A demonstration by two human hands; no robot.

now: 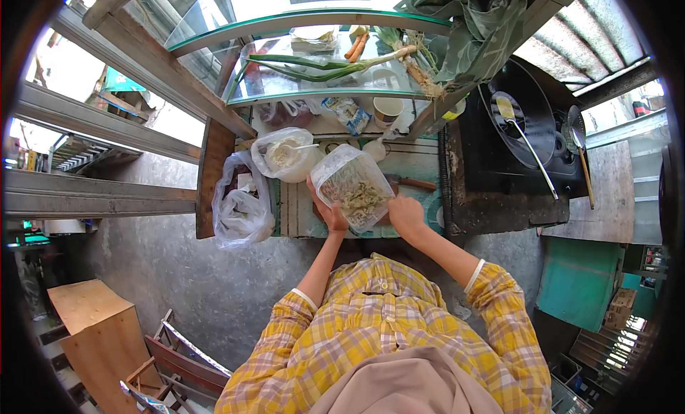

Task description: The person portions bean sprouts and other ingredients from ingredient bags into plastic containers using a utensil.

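Note:
A clear plastic container (pixel 353 188) with chopped greenish and pale food inside is tilted above the counter. My left hand (pixel 330 213) holds it from the left side and below. At its right edge, my right hand (pixel 405 213) has its fingers closed on the rim. Just behind and to the left sits a plastic bag (pixel 285 154) opened over white powder, with a white spoon in it. A knife (pixel 417 183) with a brown handle lies to the right, its blade partly hidden behind the container.
A bag of waste (pixel 242 207) stands at the counter's left end. Spring onions (pixel 321 70) and carrots lie on a glass shelf (pixel 285 100) ahead, above a paper cup (pixel 387 110). A black wok (pixel 517 114) with a long-handled spatula sits on the stove at right.

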